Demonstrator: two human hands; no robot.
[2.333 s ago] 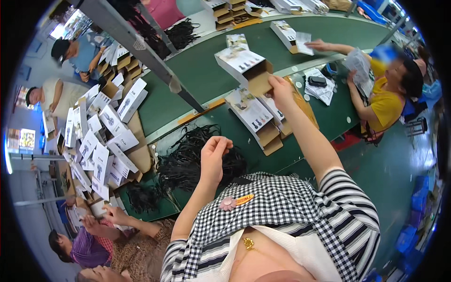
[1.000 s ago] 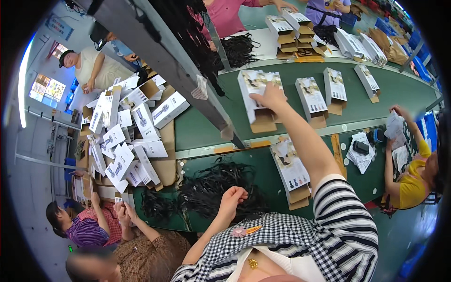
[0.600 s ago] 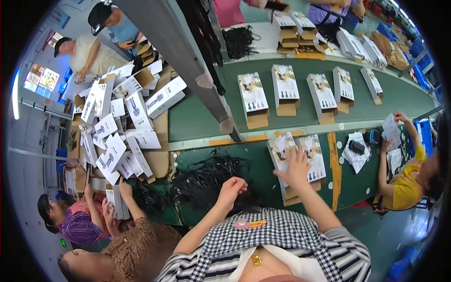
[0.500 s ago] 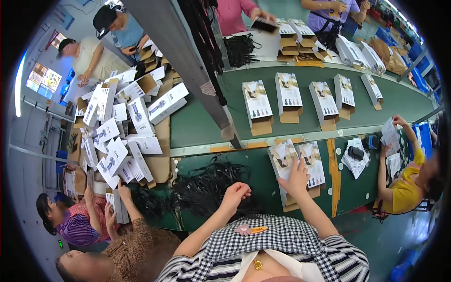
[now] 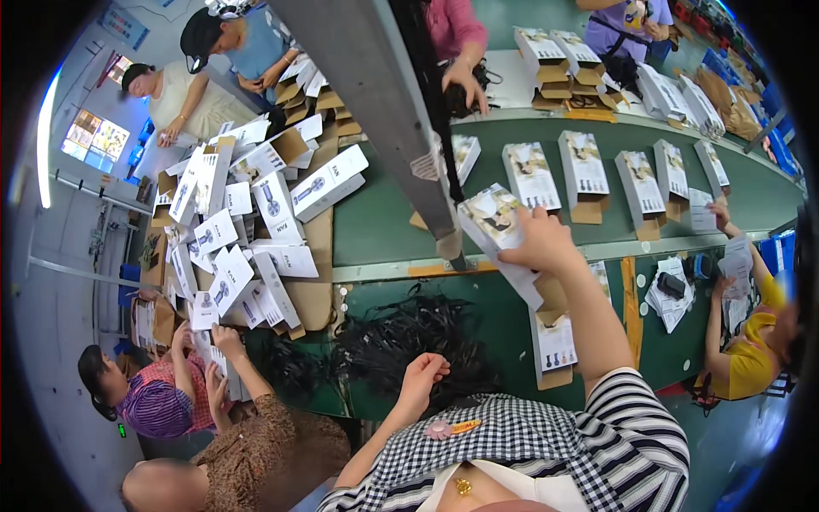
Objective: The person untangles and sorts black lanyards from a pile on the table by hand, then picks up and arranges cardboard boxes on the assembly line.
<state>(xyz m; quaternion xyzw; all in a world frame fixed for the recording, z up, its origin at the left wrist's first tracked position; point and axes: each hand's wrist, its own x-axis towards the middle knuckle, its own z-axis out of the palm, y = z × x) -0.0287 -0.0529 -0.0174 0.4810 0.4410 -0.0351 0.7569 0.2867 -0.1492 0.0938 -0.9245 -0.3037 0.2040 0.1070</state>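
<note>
My right hand (image 5: 543, 241) grips a white printed fan box (image 5: 495, 218), lifted and tilted at the edge between the green bench and the green belt. Below it on the bench lies another white box (image 5: 556, 340) with a brown cardboard flap. My right forearm hides part of it, and a further box edge (image 5: 601, 275) shows past the arm. My left hand (image 5: 425, 380) is closed, fingers curled to the thumb, in front of a heap of black straps (image 5: 409, 337). Whether anything is inside those fingers cannot be seen.
A grey metal post (image 5: 384, 111) slants down beside the lifted box. Several boxes (image 5: 584, 166) stand in a row on the belt. A large pile of fan boxes (image 5: 226, 230) is at left. Co-workers work around; one at right handles paper leaflets (image 5: 735, 264).
My right hand has closed on a box and carried it up and away from the bench, toward the belt. My left hand stays closed near the straps. A co-worker's leaflet now reaches the belt.
</note>
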